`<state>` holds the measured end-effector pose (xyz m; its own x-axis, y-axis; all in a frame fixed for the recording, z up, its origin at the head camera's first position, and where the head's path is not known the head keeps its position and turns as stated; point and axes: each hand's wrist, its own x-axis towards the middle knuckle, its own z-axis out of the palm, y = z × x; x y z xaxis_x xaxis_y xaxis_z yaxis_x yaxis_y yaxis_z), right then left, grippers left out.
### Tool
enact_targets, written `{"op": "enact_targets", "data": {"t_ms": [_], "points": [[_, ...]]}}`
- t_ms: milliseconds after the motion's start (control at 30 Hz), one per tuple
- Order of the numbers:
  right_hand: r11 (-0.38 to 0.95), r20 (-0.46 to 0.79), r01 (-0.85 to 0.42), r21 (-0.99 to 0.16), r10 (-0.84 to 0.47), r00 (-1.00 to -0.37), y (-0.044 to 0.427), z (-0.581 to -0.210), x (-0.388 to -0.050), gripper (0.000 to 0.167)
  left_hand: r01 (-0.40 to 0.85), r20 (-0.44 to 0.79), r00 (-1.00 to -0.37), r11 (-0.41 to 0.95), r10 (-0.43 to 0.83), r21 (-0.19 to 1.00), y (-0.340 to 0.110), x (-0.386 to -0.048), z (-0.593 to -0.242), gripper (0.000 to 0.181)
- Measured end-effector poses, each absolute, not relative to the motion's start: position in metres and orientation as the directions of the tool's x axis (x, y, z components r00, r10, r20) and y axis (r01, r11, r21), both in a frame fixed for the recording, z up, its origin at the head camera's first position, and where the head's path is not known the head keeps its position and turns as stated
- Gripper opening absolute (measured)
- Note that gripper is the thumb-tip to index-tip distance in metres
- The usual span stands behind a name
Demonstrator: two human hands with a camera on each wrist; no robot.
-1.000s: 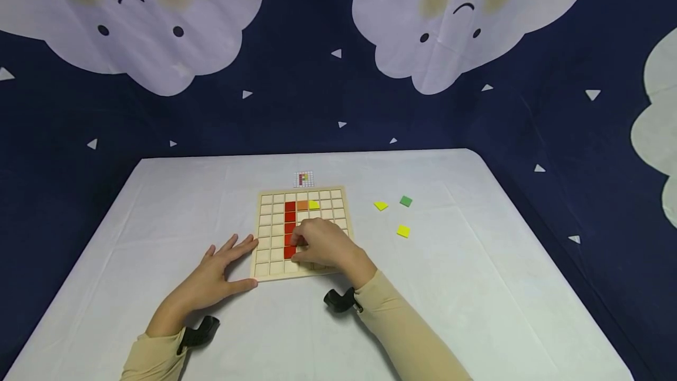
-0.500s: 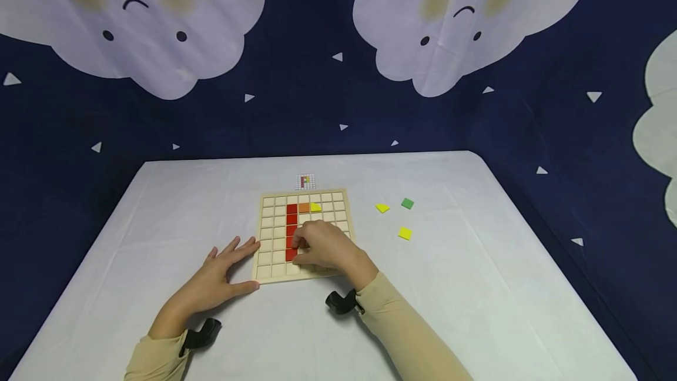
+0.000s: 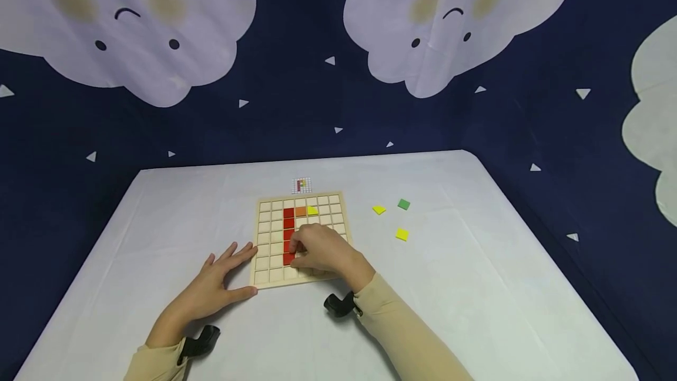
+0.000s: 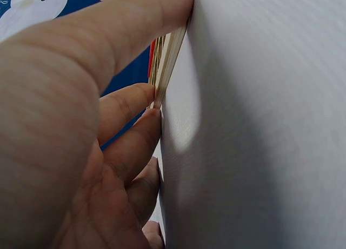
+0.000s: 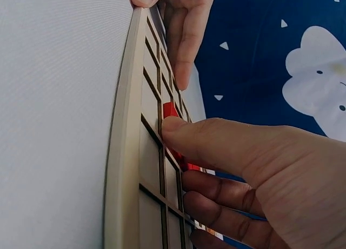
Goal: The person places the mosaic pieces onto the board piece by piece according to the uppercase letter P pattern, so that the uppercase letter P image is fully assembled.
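red tiles (image 3: 288, 223) line up mid-frame; right hand (image 3: 324, 247) pinches the lowest, left hand (image 3: 208, 288) spreads empty; unplaced tiles (image 3: 402, 234) lie centre-right.

A navy backdrop (image 3: 296, 125) is hanging at the far side of the table (image 3: 508, 293). Clouds (image 3: 153, 60) are showing left and right.

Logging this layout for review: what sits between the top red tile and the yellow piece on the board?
An orange tile lies between the top red tile and the yellow piece, as the head view shows.
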<state>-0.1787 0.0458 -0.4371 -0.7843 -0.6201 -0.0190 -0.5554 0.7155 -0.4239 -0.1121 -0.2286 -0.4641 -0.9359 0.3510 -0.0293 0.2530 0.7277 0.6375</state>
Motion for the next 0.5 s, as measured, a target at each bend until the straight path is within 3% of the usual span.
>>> {"op": "enact_targets", "data": {"t_ms": [500], "points": [[0.719,-0.004,-0.564,-0.406,-0.619,-0.785,0.0454,-0.4367,-0.1775,0.017,0.254,-0.031,-0.937,0.740,0.348,0.623,-0.2288,-0.1137,-0.4679,0.086]]}}
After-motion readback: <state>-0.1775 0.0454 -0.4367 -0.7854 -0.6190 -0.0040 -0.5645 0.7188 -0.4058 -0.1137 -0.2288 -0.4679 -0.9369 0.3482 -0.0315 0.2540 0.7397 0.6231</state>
